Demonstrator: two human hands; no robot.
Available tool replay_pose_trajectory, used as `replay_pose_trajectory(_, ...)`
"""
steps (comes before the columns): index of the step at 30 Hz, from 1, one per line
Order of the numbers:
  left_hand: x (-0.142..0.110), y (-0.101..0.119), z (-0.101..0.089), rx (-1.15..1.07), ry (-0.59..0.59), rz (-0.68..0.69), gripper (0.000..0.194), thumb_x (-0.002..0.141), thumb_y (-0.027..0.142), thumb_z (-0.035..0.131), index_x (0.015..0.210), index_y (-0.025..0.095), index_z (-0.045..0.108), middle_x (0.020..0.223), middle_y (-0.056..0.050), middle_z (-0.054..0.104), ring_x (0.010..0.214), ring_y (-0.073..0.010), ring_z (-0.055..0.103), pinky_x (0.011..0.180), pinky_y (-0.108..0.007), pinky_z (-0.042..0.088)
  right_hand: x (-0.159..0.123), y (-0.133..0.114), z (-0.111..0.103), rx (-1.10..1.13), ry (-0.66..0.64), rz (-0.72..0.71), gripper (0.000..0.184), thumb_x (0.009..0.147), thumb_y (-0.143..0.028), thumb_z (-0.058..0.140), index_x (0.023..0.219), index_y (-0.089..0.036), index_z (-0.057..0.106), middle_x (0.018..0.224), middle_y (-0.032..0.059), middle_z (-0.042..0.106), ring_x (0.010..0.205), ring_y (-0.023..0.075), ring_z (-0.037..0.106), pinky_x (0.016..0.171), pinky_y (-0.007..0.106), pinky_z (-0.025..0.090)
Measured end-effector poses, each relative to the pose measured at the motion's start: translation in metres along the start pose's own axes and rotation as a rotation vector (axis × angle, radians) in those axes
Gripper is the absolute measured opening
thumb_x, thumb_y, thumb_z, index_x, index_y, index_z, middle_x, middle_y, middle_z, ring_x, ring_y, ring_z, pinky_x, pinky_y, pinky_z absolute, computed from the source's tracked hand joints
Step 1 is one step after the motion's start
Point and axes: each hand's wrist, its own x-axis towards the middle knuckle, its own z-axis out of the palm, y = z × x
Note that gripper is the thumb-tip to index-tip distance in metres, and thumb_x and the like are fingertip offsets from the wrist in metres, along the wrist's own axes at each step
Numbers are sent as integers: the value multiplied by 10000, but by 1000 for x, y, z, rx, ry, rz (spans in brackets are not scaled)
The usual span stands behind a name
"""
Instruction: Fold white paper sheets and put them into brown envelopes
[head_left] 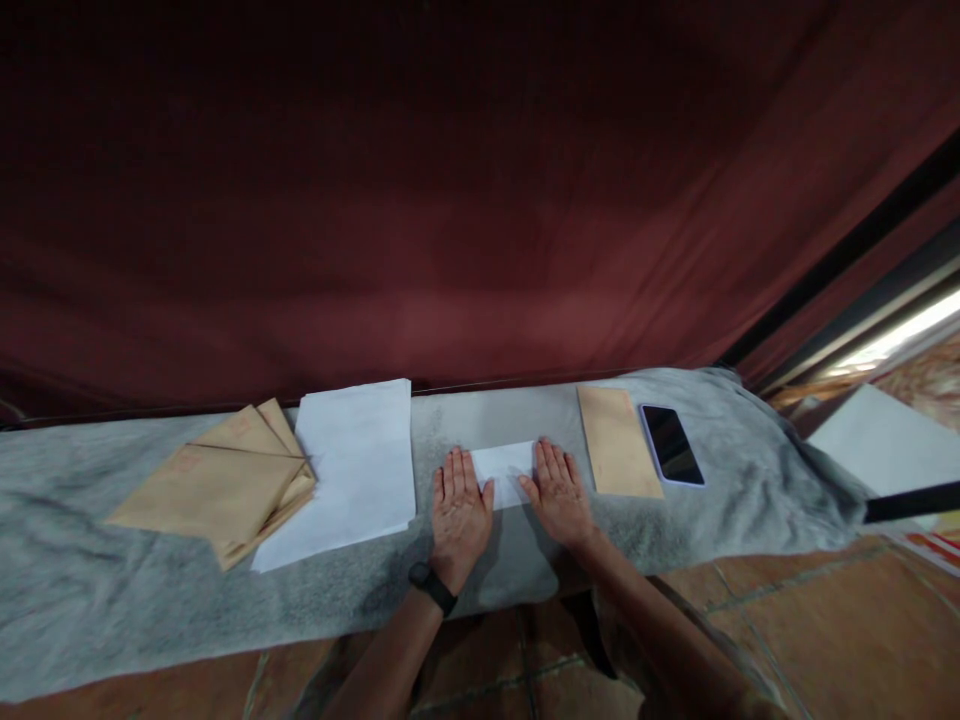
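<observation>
A folded sheet of white paper lies on the grey cloth in front of me. My left hand rests flat on its left end, palm down and fingers stretched out. On the right end lies my right hand, also flat with fingers extended. Both thumbs point inward over the paper, and the hands hide its two ends. A stack of white paper sheets is left of my left hand. Just right of my right hand lies a single brown envelope.
Several brown envelopes are piled at the left, overlapping the white stack. A phone lies face up at the right. Grey cloth covers the narrow surface, with a dark red curtain behind it and floor tiles below.
</observation>
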Motion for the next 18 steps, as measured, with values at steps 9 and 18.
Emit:
replay_pose_trajectory(9,0,-5,-7,4,41,8,608,1022,309,349,1547,4,319,1582,-263,366,1501,-347,323,1218,-560,291,-4,4,-7,36,37,43,651,1063,-411,339,1592,-42,244,1601,226,360,1481,339,359,1190,543,307)
replay_pose_trajectory(18,-33,14,-2,2,-128,339,647,974,155,316,1599,60,177,1637,-165,322,1532,-260,256,1236,-461,314,-23,-29,-19,219,-83,-285,632,1065,-420,329,1613,-127,210,1613,138,384,1493,230,357,1236,448,309)
